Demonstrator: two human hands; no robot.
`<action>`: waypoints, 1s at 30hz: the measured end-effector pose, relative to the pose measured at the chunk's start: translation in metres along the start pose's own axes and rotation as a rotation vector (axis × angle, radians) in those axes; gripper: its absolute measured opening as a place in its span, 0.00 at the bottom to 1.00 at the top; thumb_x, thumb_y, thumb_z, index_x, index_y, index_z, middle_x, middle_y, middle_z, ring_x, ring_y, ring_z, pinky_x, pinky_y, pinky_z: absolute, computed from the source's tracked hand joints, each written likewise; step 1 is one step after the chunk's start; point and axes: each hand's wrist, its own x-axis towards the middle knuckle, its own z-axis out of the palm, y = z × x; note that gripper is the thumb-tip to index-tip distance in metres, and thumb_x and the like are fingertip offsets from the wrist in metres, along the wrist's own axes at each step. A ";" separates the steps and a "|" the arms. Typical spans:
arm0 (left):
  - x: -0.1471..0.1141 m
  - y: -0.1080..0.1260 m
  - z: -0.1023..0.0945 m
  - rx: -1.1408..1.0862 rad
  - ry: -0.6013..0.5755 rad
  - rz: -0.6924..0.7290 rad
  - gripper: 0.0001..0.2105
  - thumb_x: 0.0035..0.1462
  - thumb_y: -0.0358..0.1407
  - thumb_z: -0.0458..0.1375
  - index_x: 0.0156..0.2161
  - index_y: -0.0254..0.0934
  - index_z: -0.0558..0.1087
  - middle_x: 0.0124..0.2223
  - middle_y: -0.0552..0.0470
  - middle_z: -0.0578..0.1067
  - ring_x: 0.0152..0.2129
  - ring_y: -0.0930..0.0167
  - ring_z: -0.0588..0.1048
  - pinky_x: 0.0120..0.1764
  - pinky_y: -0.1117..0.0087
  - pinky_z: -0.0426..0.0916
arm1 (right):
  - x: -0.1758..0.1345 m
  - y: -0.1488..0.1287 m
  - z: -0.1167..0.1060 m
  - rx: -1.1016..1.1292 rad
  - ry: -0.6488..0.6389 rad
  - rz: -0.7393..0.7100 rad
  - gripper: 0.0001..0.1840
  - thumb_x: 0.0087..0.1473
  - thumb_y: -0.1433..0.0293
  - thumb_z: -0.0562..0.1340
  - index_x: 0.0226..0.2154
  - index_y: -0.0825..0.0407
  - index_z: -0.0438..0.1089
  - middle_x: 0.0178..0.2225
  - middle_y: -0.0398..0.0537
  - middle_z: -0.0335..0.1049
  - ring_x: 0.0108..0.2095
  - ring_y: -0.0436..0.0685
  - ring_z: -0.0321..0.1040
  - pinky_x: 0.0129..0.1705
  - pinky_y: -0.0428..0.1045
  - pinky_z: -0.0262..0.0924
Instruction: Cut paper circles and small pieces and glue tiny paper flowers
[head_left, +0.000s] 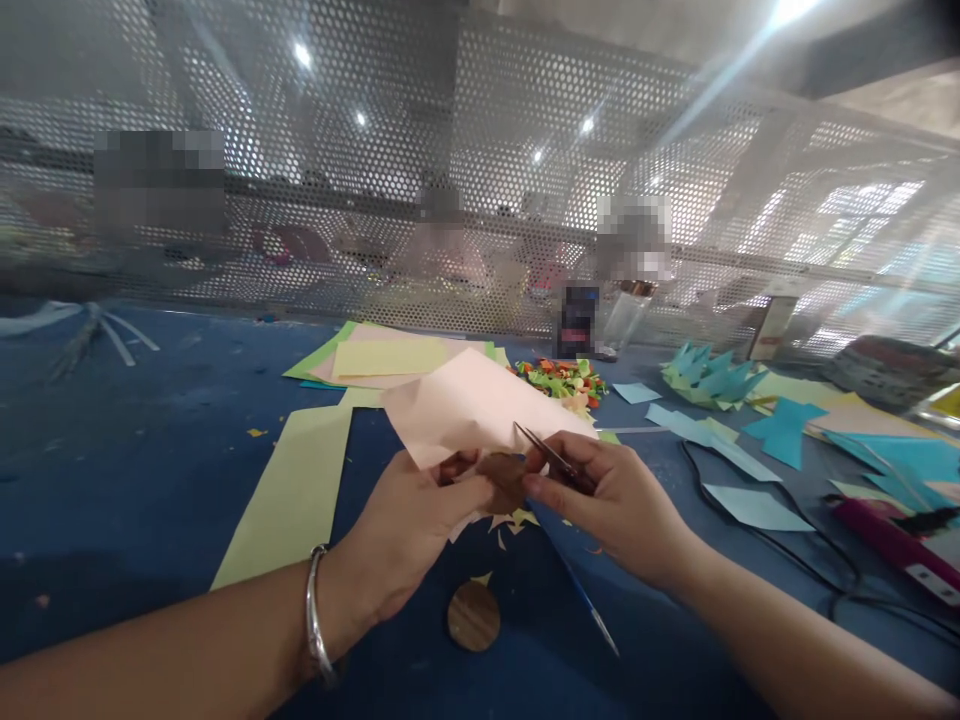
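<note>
My left hand (420, 520) pinches a pale pink sheet of paper (480, 395) together with a brown round piece (502, 482) below its lower edge. My right hand (615, 500) is closed round small pointed scissors (551, 455), their tips pointing up and left in front of the paper. The right thumb and fingertips touch the right side of the brown piece. Below the hands lies a round wooden disc (474, 617). A thin blue stick like a brush (585, 590) rests beside it, and small paper scraps (514, 520) are scattered under the hands.
Coloured paper sheets (390, 358) and a yellow-green strip (289, 490) lie left. A pile of cut scraps (566, 380) sits behind. Blue paper pieces, a spiky paper crown (709, 375), a black cable (720, 505) and a purple tool (892, 540) lie right. A perforated screen (375, 130) stands behind.
</note>
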 end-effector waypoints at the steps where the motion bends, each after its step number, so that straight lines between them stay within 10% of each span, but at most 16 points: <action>1: 0.000 0.001 0.001 -0.039 -0.044 -0.004 0.12 0.52 0.29 0.64 0.43 0.38 0.81 0.43 0.49 0.82 0.41 0.65 0.79 0.50 0.64 0.71 | 0.000 0.000 0.001 0.008 0.017 -0.008 0.14 0.52 0.57 0.66 0.32 0.50 0.70 0.21 0.38 0.59 0.21 0.49 0.52 0.22 0.45 0.50; 23: 0.001 -0.002 -0.006 0.065 -0.003 0.168 0.08 0.62 0.40 0.62 0.43 0.40 0.77 0.42 0.51 0.78 0.41 0.69 0.74 0.46 0.69 0.70 | -0.004 0.002 -0.004 -0.037 -0.070 -0.081 0.26 0.64 0.49 0.56 0.33 0.55 0.71 0.21 0.37 0.50 0.22 0.47 0.44 0.22 0.45 0.42; 30: -0.004 0.000 -0.002 0.109 -0.082 0.014 0.09 0.61 0.41 0.62 0.44 0.41 0.79 0.44 0.50 0.79 0.42 0.67 0.75 0.38 0.72 0.72 | -0.003 0.000 -0.007 -0.101 -0.112 -0.095 0.25 0.65 0.50 0.55 0.31 0.54 0.69 0.23 0.38 0.52 0.23 0.47 0.48 0.23 0.45 0.45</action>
